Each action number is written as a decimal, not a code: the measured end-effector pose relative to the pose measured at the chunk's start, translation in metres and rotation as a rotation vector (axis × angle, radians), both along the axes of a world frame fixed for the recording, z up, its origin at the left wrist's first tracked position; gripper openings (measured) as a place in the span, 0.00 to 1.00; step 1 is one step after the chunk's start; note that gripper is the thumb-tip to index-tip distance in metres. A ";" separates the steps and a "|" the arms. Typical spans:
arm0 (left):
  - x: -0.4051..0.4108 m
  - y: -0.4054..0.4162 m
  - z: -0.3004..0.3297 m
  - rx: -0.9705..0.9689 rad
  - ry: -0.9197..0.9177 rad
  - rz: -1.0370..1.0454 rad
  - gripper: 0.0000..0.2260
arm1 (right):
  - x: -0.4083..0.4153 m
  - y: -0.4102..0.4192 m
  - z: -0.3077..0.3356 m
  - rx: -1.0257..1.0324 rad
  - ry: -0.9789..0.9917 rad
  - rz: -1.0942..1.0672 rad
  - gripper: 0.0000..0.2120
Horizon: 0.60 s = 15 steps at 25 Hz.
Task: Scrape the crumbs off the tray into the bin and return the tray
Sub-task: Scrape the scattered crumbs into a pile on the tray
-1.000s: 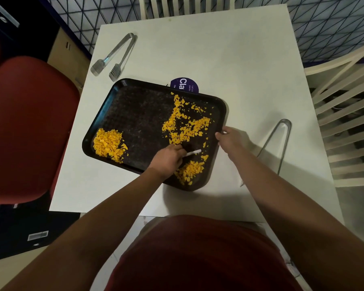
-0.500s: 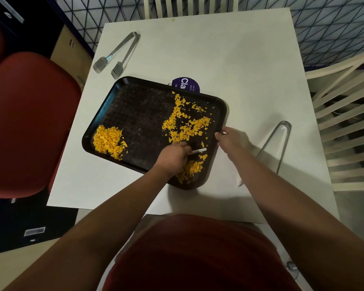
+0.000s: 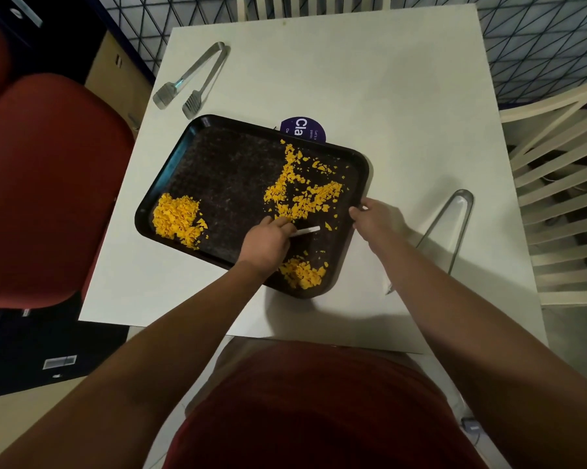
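Note:
A dark rectangular tray (image 3: 170,170) lies on the white table (image 3: 369,79). Yellow crumbs (image 3: 302,194) are scattered over its right half, with one pile (image 3: 177,218) at the near left corner and another pile (image 3: 302,272) at the near right corner. My left hand (image 3: 265,242) is over the tray and grips a thin white scraper (image 3: 307,230), whose tip points right just below the scattered crumbs. My right hand (image 3: 376,220) grips the tray's right rim. No bin is in view.
Metal tongs (image 3: 194,76) lie at the table's far left, and a second pair of tongs (image 3: 451,225) lies right of my right hand. A purple round sticker (image 3: 303,129) peeks out behind the tray. A red chair (image 3: 48,184) stands left, white chairs (image 3: 555,184) right and behind.
My left hand and the scraper have moved up and right across the tray, away from the near right pile toward the scattered crumbs. My right hand stays on the rim.

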<state>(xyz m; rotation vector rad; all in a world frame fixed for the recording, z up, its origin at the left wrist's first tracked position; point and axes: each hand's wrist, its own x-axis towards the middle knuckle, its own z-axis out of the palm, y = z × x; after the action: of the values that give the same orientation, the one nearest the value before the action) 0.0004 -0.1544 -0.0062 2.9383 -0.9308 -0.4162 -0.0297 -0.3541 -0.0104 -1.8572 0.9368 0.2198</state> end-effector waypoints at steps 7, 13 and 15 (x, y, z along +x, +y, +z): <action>-0.008 0.023 -0.006 -0.122 -0.065 -0.487 0.09 | -0.001 0.002 0.005 -0.039 0.020 0.044 0.20; 0.004 0.007 -0.002 0.008 -0.004 -0.008 0.15 | -0.002 0.002 0.005 -0.023 0.009 0.035 0.20; -0.001 0.002 -0.001 -0.009 0.053 -0.083 0.15 | -0.002 0.003 0.005 0.009 -0.003 0.024 0.19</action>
<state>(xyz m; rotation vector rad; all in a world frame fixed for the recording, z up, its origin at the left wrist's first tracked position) -0.0008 -0.1522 -0.0068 2.8726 -1.0471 -0.4894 -0.0317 -0.3513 -0.0057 -1.8604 0.9108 0.2359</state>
